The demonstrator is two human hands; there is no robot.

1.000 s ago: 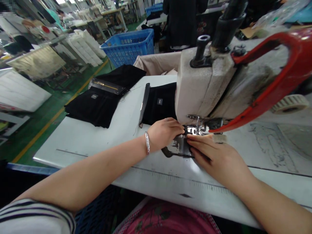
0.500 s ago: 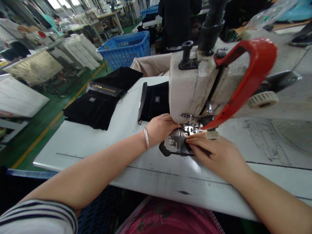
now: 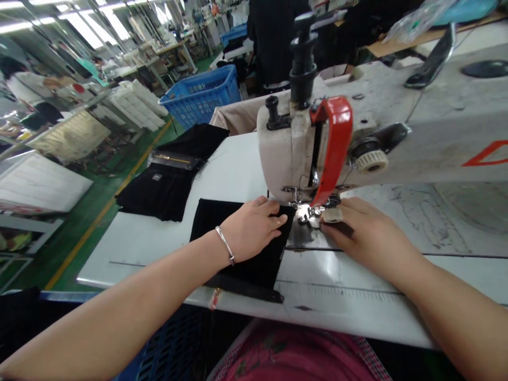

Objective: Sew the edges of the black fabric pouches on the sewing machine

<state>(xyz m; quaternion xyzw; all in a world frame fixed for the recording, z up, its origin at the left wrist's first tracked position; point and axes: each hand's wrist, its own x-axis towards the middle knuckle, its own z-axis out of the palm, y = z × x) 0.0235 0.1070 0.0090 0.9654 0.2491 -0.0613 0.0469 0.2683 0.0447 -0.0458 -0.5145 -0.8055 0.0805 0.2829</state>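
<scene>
A black fabric piece (image 3: 254, 270) lies on the white table, left of the needle area of the sewing machine (image 3: 281, 153). On top of it rests my left hand (image 3: 252, 230), fingers apart and slightly bent, a silver bangle at the wrist. My right hand (image 3: 357, 225) is beside the presser foot on the right, its fingers together near the metal plate; what they hold, if anything, is hidden. A zipper pull hangs by the fabric's lower strip at the table's front edge.
More black pieces with a gold zipper (image 3: 170, 159) overhang the table's left edge. Behind them stands a blue basket (image 3: 202, 98) on the green floor. A person in black (image 3: 273, 47) is beyond the machine; another works at the far left.
The black fabric has turned and shifted toward me, its strip now at the front edge. My left hand has moved slightly left and down with spread fingers. The camera view has shifted.
</scene>
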